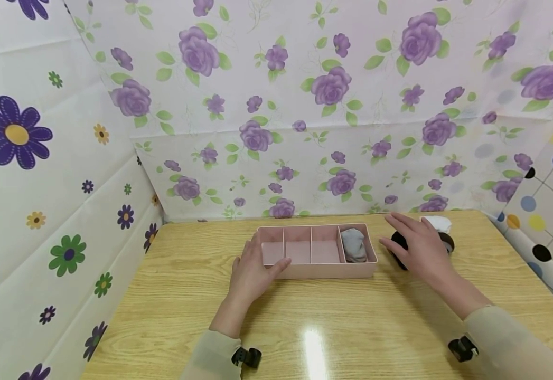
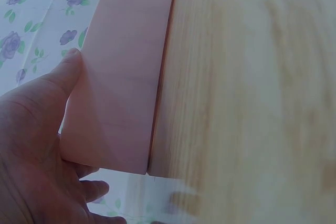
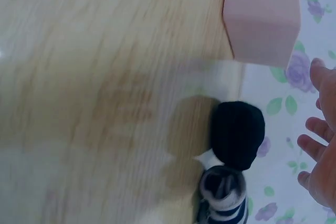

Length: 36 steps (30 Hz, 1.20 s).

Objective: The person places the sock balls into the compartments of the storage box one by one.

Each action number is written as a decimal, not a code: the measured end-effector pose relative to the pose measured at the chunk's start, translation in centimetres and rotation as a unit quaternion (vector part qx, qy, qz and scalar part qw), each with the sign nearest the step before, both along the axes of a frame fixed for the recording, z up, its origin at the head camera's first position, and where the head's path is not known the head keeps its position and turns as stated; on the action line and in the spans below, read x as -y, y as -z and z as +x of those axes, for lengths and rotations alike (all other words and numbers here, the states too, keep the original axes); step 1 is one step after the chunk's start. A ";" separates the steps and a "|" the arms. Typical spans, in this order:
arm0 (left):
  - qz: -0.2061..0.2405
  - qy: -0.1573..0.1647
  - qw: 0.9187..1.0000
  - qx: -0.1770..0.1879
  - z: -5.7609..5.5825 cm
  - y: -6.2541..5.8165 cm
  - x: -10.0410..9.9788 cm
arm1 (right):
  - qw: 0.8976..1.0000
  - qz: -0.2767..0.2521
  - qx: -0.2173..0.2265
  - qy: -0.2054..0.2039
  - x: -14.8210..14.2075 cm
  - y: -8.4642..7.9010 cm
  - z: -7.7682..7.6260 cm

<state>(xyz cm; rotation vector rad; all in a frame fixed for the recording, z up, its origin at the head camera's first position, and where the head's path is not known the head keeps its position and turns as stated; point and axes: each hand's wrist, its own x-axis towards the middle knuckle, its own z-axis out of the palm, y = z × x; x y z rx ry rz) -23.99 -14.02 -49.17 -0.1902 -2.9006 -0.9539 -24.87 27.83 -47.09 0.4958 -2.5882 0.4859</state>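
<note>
A long pink divided storage box (image 1: 326,271) stands on the table with several compartments in a row. In its rightmost compartment lies a grey rolled sock (image 1: 354,245); the other compartments hold nothing. My left hand (image 1: 251,272) holds the box's left end, thumb at the front rim and fingers round the end wall. To the right of the box my right hand (image 1: 423,248) hovers with fingers spread and nothing in them. Under and beside it lie a black rolled sock (image 3: 237,135), a dark striped one (image 3: 224,195) and a white bundle (image 1: 437,224), partly hidden by the hand.
The wooden table (image 1: 352,322) runs back to a flowered cloth wall (image 1: 276,105). Another patterned cloth (image 1: 62,200) hangs on the left, and a dotted one (image 1: 549,211) on the right.
</note>
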 end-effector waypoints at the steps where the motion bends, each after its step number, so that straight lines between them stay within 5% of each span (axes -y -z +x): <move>1: 0.000 0.000 1.000 0.000 0.0 0.0 0.0 | 1.000 0.000 -0.001 0.001 -0.3 0.2 0.0; 8: 0.000 -0.001 1.000 0.001 0.1 -0.1 -0.1 | 1.000 0.010 0.014 0.015 -1.9 1.3 -0.1; 24: -0.006 0.001 1.000 0.005 -0.2 0.2 0.0 | 0.988 0.067 0.138 -0.012 -4.5 2.1 -0.2; 36: -0.010 0.001 1.000 0.004 -0.1 0.3 0.0 | 0.984 0.083 0.151 -0.035 -5.2 2.6 -0.4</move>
